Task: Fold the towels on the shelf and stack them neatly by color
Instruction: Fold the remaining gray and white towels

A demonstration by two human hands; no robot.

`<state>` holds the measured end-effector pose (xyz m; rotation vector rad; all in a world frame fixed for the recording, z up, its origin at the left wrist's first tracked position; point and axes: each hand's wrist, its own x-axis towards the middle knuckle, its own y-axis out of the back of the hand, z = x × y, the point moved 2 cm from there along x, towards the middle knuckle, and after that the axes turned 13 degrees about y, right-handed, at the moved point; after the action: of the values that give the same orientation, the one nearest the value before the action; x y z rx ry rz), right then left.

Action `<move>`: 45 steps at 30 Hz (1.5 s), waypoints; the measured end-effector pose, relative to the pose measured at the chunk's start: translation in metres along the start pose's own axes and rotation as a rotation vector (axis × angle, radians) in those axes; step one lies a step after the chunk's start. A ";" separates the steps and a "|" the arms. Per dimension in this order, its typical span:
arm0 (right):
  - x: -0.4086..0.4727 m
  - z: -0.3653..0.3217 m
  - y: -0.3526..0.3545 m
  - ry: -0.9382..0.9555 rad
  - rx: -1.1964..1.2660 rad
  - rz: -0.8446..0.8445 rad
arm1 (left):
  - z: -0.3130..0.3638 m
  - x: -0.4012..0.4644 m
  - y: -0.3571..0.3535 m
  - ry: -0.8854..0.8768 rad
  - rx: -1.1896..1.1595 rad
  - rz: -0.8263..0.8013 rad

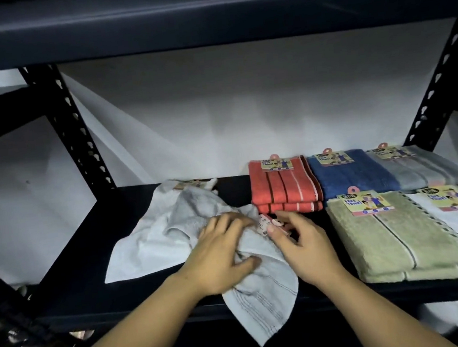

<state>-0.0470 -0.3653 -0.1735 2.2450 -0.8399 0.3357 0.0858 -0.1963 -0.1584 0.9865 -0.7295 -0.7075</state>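
Left grip (225, 254) clutched the crumpled grey towel (171, 230) overhanging the shelf (73, 291) edge; right grip (300, 245) pinched its tag (265, 224).

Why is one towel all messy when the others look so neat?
The pale grey towel lies crumpled and unfolded on the shelf, one corner hanging off the front edge. Both hands, left and right, are on it. The other towels sit folded.

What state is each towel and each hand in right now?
Light grey towel: unfolded, crumpled, one corner hanging over the shelf edge.
Red towels: folded, stacked.
Blue towel: folded.
Green towels: folded, stacked.
Left hand: gripping the grey towel.
Right hand: pinching its tag.
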 end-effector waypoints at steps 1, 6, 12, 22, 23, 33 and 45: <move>-0.001 0.001 -0.001 0.028 -0.041 -0.030 | -0.001 0.000 0.006 -0.004 -0.025 -0.005; -0.001 -0.005 -0.003 0.177 -0.164 -0.130 | -0.033 0.002 0.028 0.104 -0.013 0.152; 0.000 -0.007 -0.010 0.254 -0.326 -0.417 | -0.098 0.007 0.033 0.403 0.029 0.059; -0.001 -0.007 -0.008 0.214 -0.361 -0.392 | -0.155 0.019 0.057 0.518 0.044 0.016; -0.001 -0.007 -0.008 0.209 -0.362 -0.397 | -0.158 0.021 0.059 0.530 0.063 0.014; 0.003 -0.008 -0.002 -0.116 -0.687 -0.244 | -0.140 0.030 0.050 0.363 0.053 0.188; 0.018 -0.021 0.003 -0.314 0.082 -0.055 | -0.016 0.034 0.013 -0.024 -0.120 -0.132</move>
<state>-0.0355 -0.3606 -0.1483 2.4302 -0.9354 -0.0110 0.1201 -0.2110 -0.1448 0.9230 -0.6394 -0.8695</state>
